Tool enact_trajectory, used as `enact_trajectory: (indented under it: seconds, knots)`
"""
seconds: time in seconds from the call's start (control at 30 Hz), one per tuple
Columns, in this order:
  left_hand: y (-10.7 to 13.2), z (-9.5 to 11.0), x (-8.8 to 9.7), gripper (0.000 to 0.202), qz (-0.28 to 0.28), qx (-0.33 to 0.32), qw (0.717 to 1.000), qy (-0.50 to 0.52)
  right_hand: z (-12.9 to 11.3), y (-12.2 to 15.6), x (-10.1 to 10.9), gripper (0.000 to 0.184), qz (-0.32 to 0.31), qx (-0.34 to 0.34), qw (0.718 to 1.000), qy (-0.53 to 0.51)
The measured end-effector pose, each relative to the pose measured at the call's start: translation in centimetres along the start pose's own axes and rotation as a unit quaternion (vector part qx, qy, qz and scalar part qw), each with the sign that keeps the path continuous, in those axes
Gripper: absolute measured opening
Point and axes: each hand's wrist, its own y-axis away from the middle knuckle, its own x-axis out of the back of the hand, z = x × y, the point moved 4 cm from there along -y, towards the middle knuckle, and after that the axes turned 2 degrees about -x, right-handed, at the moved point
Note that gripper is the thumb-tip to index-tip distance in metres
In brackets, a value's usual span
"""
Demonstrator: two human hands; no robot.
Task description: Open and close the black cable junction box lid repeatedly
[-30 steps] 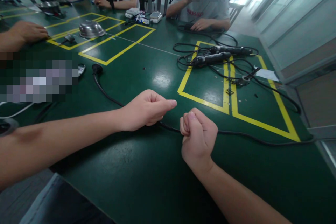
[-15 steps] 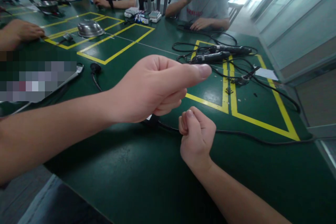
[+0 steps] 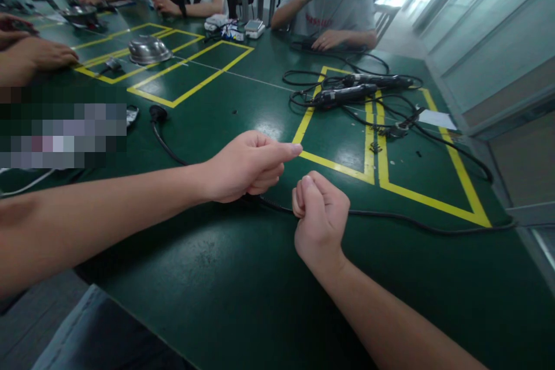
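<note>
My left hand (image 3: pixel 249 166) is raised over the green table (image 3: pixel 208 295), its fingers curled in and its thumb stretched out to the right. Lower and to the right, my right hand (image 3: pixel 321 219) makes a fist with the thumb folded up against the fingers. The two hands are apart, and nothing shows in either. Behind them a black cable (image 3: pixel 403 217) crosses the table; a black plug (image 3: pixel 158 114) lies beyond my left forearm.
Two black pen-shaped tools (image 3: pixel 347 94) with coiled cords lie within yellow tape lines (image 3: pixel 338 167) at the right. A metal bowl (image 3: pixel 150 50) stands upside down at the far left. Another person's hand (image 3: pixel 41 56) rests at the left edge; several people sit across the table.
My left hand has drawn back and down, and appears smaller and farther from the camera. My right fist has shifted slightly left and stays closed.
</note>
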Motion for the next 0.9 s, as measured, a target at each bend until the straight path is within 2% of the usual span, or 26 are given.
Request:
enact_trajectory:
  seconds: [0.13, 0.23, 0.33, 0.47, 0.53, 0.63, 0.7, 0.73, 0.77, 0.83, 0.9]
  knots:
    - [1.1, 3.8, -1.4, 0.064, 0.037, -0.032, 0.999, -0.024, 0.1, 0.0, 0.0, 0.048, -0.001, -0.011, 1.0, -0.008]
    - [1.7, 5.1, -1.9, 0.065, 0.059, -0.031, 0.997, -0.045, 0.2, -0.1, 0.1, 0.048, 0.0, -0.017, 1.0, -0.012]
    - [1.3, 3.5, -1.5, 0.065, 0.044, -0.047, 0.998, -0.015, 0.2, -0.1, 0.1, 0.047, 0.002, -0.019, 1.0, -0.012]
    - [0.4, -1.0, -0.3, 0.07, -0.001, -0.016, 1.0, -0.015, 0.0, -0.2, 0.0, 0.047, 0.003, -0.005, 1.0, 0.005]
    - [0.3, -2.4, 0.0, 0.069, -0.011, -0.011, 1.0, -0.026, -0.2, -0.2, 0.0, 0.048, 0.006, 0.009, 1.0, 0.029]
    - [0.9, -2.5, -0.2, 0.066, -0.012, -0.022, 0.996, -0.083, -0.5, -0.4, 0.0, 0.049, 0.005, 0.021, 0.998, 0.054]
    - [1.7, -1.7, -0.3, 0.062, 0.003, -0.063, 0.982, -0.18, -0.6, -0.4, 0.0, 0.049, 0.005, 0.018, 0.998, 0.059]
    - [2.2, -1.2, -0.3, 0.058, 0.016, -0.095, 0.961, -0.261, -0.6, -0.4, 0.0, 0.048, 0.006, 0.016, 0.998, 0.06]
    - [2.8, -0.6, -0.4, 0.054, 0.023, -0.145, 0.923, -0.355, -0.7, -0.4, 0.0, 0.048, 0.007, 0.015, 0.998, 0.061]
    - [4.0, 0.0, -0.7, 0.041, -0.031, -0.246, 0.81, -0.531, -0.7, -0.5, 0.0, 0.048, 0.007, 0.014, 0.998, 0.061]
    - [4.9, -0.4, -0.1, 0.028, -0.064, -0.277, 0.697, -0.659, -0.8, -0.5, -0.2, 0.048, 0.001, 0.013, 0.998, 0.06]
